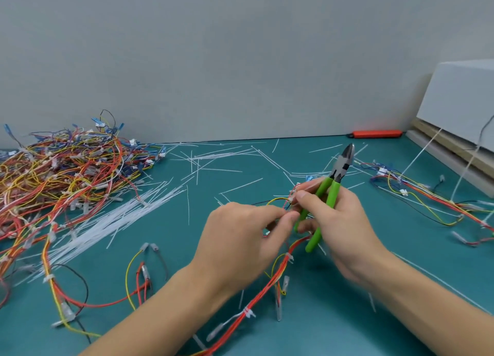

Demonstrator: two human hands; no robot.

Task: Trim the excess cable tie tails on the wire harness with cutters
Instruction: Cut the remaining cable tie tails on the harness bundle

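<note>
Teal table under both hands; right hand grips green cutters, jaws pointing far and together; left hand pinches the harness just beside; cut tails scattered far; wire pile at left.

No readable text or labels visible.

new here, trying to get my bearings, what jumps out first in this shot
The green cutters in the right hand at centre, blades up, beside the left hand pinching a harness. Then the big wire pile at far left, with white tie tails strewn across the teal table.
</note>
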